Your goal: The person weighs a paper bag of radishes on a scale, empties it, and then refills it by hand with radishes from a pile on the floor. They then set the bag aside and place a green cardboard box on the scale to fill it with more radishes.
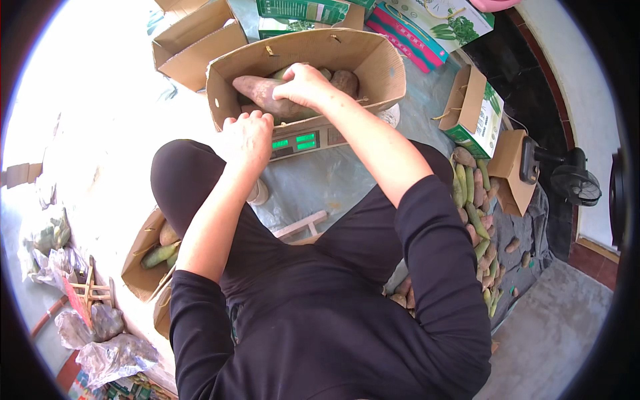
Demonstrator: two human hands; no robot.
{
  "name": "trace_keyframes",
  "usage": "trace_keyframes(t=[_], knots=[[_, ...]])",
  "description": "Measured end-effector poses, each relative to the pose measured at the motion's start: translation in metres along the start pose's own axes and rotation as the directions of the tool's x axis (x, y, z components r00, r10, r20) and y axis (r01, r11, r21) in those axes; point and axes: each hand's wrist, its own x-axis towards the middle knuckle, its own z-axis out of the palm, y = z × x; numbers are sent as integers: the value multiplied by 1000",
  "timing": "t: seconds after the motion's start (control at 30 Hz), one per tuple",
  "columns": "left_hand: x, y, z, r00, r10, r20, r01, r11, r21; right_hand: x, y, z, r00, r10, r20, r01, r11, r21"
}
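My right hand grips a large reddish-brown sweet potato inside an open cardboard box. The thumb lies on the root's upper side, and its pointed end is toward the left. Beside it in the box are another brown root and some green produce, partly hidden by my hand. My left hand is curled over the box's near rim at the left. Under the box stands a digital scale with lit green displays, its left part covered by my left hand.
Sweet potatoes and long green vegetables lie piled at my right. An open box with produce stands at my left. More cartons are at the far side. A black fan stands at the right, plastic bags at the lower left.
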Motion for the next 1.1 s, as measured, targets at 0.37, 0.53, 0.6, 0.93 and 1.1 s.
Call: trace_keyframes(t=[0.37,0.53,0.6,0.93,1.1], knots=[[0,-3,-2,999,9,35,-9,1000,20,-71,21,-121,988,-144,60,120,947,299],[1,6,-6,999,9,45,-10,999,31,-147,107,-172,964,68,-256,54,895,442],[1,7,-8,1000,8,26,-9,999,43,-180,155,-170,932,191,-308,-8,861,509],[-2,-4,-1,997,70,-26,-71,995,-70,-322,340,21,582,805,-110,-548,489,679],[-5,-1,-18,994,98,42,-94,993,-77,-383,385,75,483,868,-115,-686,457,566]])
